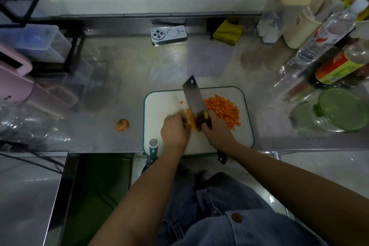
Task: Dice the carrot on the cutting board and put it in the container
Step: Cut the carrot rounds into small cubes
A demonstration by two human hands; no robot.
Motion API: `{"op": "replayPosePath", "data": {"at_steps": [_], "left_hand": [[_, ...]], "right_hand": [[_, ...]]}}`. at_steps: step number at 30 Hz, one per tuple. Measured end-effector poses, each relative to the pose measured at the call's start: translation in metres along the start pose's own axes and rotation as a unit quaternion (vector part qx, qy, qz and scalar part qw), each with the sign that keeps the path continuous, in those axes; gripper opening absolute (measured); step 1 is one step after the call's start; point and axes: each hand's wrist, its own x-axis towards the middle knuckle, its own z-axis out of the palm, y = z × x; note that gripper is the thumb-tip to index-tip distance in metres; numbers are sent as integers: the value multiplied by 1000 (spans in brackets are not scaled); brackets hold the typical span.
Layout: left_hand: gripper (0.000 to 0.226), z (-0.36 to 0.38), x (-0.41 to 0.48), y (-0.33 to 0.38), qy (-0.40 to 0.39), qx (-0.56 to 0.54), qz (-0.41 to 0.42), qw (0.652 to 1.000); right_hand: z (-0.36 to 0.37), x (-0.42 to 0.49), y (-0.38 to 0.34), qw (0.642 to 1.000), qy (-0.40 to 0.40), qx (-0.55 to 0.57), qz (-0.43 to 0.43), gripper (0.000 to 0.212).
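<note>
Your right hand [216, 133] grips the cleaver [194, 98] handle. Your left hand [174, 131] meets the uncut carrot [189, 115] beside the blade, its hold too blurred to tell. Tuck those fingertips, keep cuts close, and sweep dice [223, 111] right across the board [159, 104].

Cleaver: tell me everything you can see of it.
The cleaver has a rectangular steel blade with a hole near its far corner and a dark handle with a yellow band. The right hand grips the handle. The blade points away over the white cutting board, between the diced carrot pile and the left hand.
</note>
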Motion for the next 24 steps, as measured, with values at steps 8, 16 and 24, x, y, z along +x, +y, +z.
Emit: {"op": "replayPosePath", "data": {"at_steps": [8, 16, 24], "left_hand": [[45, 4, -6, 10, 52, 46, 214, 974], [70, -3, -8, 24, -9, 7, 145, 989], [70, -12, -6, 29, 0, 9, 167, 986]], "right_hand": [[-20, 5, -17, 976, 30, 191, 98, 8], [-38, -1, -17, 969, 45, 222, 100, 11], [-43, 1, -15, 981, 43, 176, 67, 19]]}}
